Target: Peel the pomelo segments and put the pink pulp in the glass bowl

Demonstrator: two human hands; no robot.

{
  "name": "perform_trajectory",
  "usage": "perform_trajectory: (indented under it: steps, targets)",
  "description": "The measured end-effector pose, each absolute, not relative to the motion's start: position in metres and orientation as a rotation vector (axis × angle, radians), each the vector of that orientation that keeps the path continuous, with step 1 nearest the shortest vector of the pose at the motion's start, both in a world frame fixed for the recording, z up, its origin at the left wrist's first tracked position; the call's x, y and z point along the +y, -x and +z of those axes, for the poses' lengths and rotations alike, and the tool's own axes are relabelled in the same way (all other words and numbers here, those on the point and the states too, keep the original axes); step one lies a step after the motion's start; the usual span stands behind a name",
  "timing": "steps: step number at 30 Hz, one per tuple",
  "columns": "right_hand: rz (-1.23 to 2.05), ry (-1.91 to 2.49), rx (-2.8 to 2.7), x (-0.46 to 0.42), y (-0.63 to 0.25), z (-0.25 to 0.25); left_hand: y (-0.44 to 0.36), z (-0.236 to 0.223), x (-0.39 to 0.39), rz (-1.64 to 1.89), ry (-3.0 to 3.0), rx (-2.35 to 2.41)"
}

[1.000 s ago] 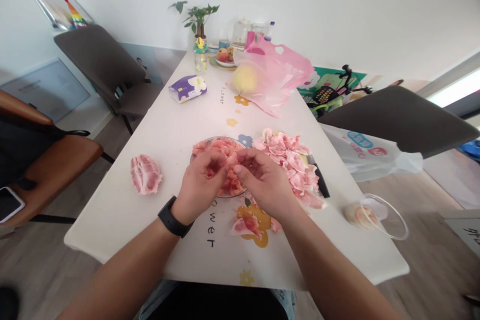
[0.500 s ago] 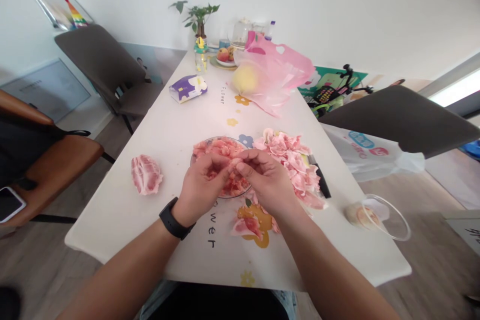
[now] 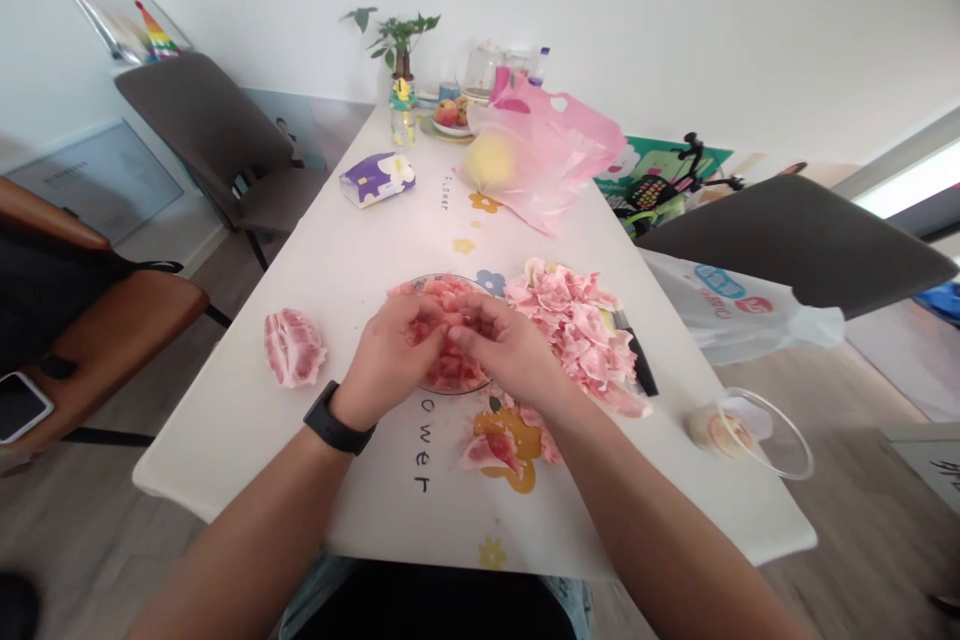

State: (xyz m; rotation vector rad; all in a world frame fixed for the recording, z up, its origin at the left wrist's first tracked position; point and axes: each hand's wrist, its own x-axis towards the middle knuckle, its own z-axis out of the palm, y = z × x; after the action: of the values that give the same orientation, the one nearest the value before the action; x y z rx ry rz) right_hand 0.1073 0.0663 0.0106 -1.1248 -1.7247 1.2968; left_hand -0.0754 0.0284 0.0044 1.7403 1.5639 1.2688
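Both hands meet low over a plate (image 3: 456, 390) heaped with pieces of raw meat (image 3: 450, 372). My left hand (image 3: 394, 345) has its fingers curled at the meat, thumb and fingertips close together. Opposite it, my right hand (image 3: 510, 345) is pinched in the same way, its fingertips nearly touching the left ones. A bit of pink meat seems to be between them, mostly hidden by the fingers. To the right lies a pile of pale pink meat slices (image 3: 574, 330). A few loose meat pieces (image 3: 491, 450) rest nearer me. A thick meat chunk (image 3: 294, 348) sits at the left.
A black-handled knife (image 3: 637, 355) lies beside the slice pile. Farther back are a purple tissue pack (image 3: 377, 180) and a pink plastic bag (image 3: 555, 145) with a yellow round thing. A clear plastic cup (image 3: 742, 430) is at the right edge; a white bag (image 3: 720, 305) hangs beyond.
My hands have drawn slightly lower and to the left over the plate, with fingertips shifting a little apart. The meat chunk, slices and other things stay in place.
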Motion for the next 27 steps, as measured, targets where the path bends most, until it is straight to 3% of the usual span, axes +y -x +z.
perform_trajectory:
  steps: [27]
  targets:
    - [1.901, 0.834, -0.714, 0.06, -0.112, 0.032, 0.072, 0.004, 0.026, 1.392, -1.293, 1.19]
